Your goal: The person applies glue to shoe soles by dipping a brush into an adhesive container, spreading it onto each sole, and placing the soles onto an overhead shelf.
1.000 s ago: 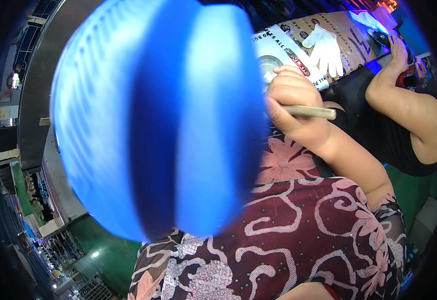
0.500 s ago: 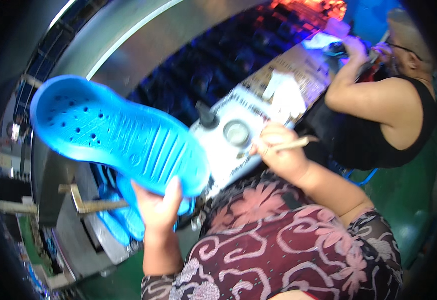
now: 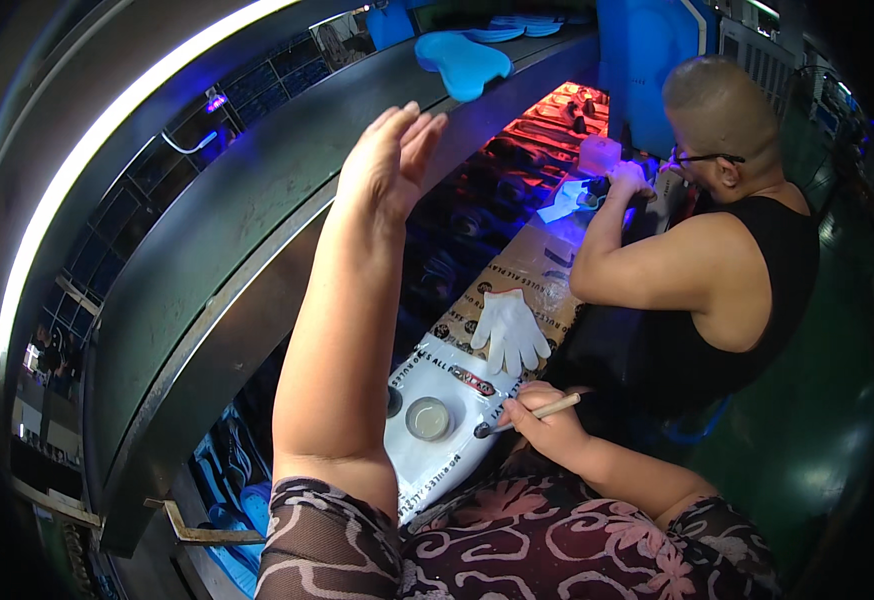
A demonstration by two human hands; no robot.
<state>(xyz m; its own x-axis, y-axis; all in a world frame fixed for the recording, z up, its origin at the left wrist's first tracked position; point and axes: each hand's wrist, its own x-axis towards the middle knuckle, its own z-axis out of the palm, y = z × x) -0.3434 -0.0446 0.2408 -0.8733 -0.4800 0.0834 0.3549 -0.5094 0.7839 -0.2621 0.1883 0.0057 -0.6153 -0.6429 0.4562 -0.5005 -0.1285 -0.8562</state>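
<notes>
My left hand [image 3: 389,160] is raised high toward the curved grey upper shelf [image 3: 257,210], fingers straight and apart, holding nothing. A blue shoe sole [image 3: 462,58] lies on that shelf a little beyond the fingertips. My right hand [image 3: 542,425] rests low near my lap, gripping a small brush [image 3: 527,414] whose dark tip points at a round grey tin [image 3: 428,418] on the white printed sheet [image 3: 437,465] covering the bench.
A white glove [image 3: 509,330] lies on the bench past the tin. A co-worker in a black sleeveless top [image 3: 727,270] sits to the right, hands at a bluish lit spot. More blue soles [image 3: 242,480] sit in the lower rack at left.
My left hand held the blue sole close to the camera, then lifted it away; now the hand is empty and stretched up at the shelf. The right hand kept the brush.
</notes>
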